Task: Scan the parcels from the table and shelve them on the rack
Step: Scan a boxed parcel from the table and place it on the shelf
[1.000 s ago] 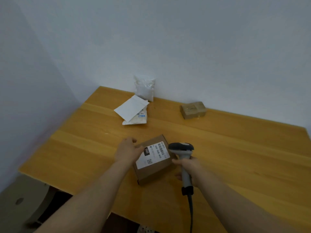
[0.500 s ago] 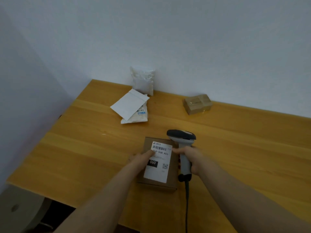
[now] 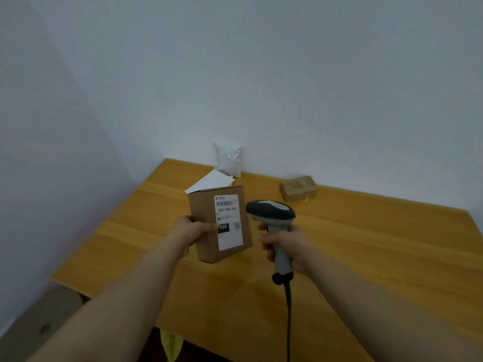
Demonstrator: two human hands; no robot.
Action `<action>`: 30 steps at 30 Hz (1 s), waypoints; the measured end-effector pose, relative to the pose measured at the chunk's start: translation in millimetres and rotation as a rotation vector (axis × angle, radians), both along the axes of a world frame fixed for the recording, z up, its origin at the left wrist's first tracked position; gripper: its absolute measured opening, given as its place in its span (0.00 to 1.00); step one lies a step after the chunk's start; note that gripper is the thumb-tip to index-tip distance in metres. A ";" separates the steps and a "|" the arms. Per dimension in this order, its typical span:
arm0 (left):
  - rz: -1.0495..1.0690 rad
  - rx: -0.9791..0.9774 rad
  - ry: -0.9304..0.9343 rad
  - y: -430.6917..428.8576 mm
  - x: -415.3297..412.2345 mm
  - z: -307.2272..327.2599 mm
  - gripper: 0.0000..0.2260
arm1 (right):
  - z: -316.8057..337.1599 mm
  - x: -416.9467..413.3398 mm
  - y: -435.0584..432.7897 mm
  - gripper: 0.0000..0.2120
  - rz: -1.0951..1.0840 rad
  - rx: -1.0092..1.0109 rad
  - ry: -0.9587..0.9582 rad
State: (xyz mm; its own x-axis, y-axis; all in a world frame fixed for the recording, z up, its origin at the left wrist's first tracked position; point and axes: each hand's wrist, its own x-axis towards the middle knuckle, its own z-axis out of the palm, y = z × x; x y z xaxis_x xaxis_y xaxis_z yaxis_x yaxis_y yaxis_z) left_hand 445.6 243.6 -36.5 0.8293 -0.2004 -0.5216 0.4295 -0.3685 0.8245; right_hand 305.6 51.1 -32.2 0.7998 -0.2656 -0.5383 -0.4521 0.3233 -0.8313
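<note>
My left hand [image 3: 192, 229] grips a brown cardboard parcel [image 3: 206, 246] by its left side, thumb across the front, holding it raised and upright above the wooden table [image 3: 366, 244]. A white shipping label [image 3: 228, 222] with a barcode faces me. My right hand [image 3: 285, 244] holds a grey barcode scanner [image 3: 271, 214] by its handle, just right of the parcel, its head level with the label. The scanner's black cable [image 3: 288, 322] hangs down toward me.
At the back of the table lie a white flat mailer [image 3: 211, 181], a clear bag of white material [image 3: 228, 159] leaning on the wall, and a small taped brown box [image 3: 299, 188]. A cardboard box [image 3: 41, 322] sits on the floor at lower left.
The parcel lay flat on the table under my left hand; now my left hand has lifted it upright with the label facing me. The scanner has risen beside it.
</note>
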 end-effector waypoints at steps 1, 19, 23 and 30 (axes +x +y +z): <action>0.023 -0.009 -0.025 1.2 -4.7 5.4 0.27 | 6.5 -6.5 1.0 0.10 0.051 -0.024 -0.023; 0.195 -0.063 -0.163 32.7 -43.8 44.1 0.19 | 69.7 -47.7 20.7 0.10 0.215 -0.145 -0.167; 0.202 -0.060 -0.174 36.8 -42.1 47.5 0.19 | 76.4 -49.0 22.0 0.10 0.220 -0.140 -0.171; 0.211 -0.028 -0.189 41.4 -41.3 46.4 0.22 | 79.5 -51.0 24.7 0.09 0.214 -0.113 -0.165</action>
State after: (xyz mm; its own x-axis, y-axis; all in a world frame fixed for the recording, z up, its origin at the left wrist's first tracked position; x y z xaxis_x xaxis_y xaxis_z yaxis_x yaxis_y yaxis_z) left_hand 404.4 285.0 9.8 0.9363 -0.0253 -0.3504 0.3318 -0.2638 0.9057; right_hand 254.5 75.8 47.3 0.9186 -0.1324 -0.3724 -0.3553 0.1359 -0.9248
